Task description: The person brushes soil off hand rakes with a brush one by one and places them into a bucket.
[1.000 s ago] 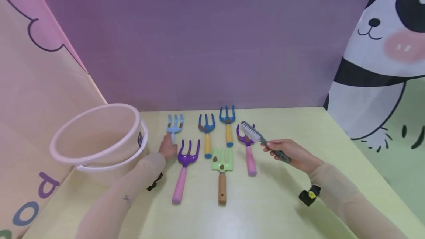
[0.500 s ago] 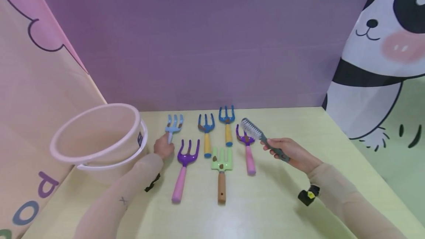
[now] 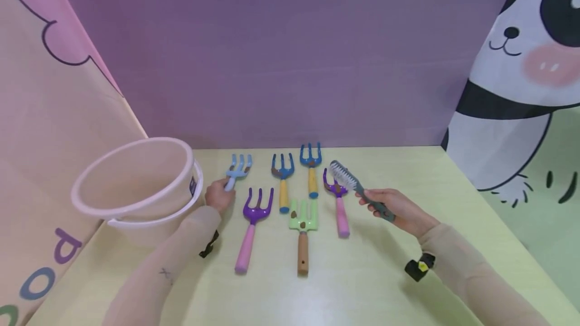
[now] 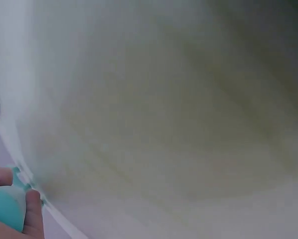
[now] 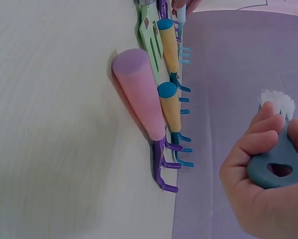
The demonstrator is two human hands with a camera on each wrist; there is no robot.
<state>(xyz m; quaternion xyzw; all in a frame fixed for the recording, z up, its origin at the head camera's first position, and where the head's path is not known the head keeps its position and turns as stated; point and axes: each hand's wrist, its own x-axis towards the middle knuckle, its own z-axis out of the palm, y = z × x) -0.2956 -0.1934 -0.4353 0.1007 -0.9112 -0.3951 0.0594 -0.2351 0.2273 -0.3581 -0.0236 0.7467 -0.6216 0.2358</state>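
In the head view my left hand (image 3: 220,196) grips the light blue hand fork (image 3: 238,169) by its handle; brown spots mark its tines. The left wrist view shows fingers (image 4: 33,211) around a teal handle (image 4: 4,206). On the right, my right hand (image 3: 393,207) holds a grey-handled brush (image 3: 369,197), its white bristles over the purple tines of a pink-handled hand fork (image 3: 342,218). The right wrist view shows fingers (image 5: 261,142) curled round the brush handle (image 5: 276,162). Brown spots also mark a green hand fork (image 3: 303,220) with a brown handle.
Two nested white tubs (image 3: 136,180) stand at the left, close to my left forearm. On the pale table (image 3: 362,286) lie another purple-and-pink fork (image 3: 246,245) and two blue-tined forks with yellow handles, one farther left (image 3: 283,192), one farther back (image 3: 312,180). A purple backdrop (image 3: 290,64) rises behind.
My left hand has shifted a little left and toward me, and now grips the light blue fork, which has turned, tines leaning right. The right hand and brush stay nearly still.
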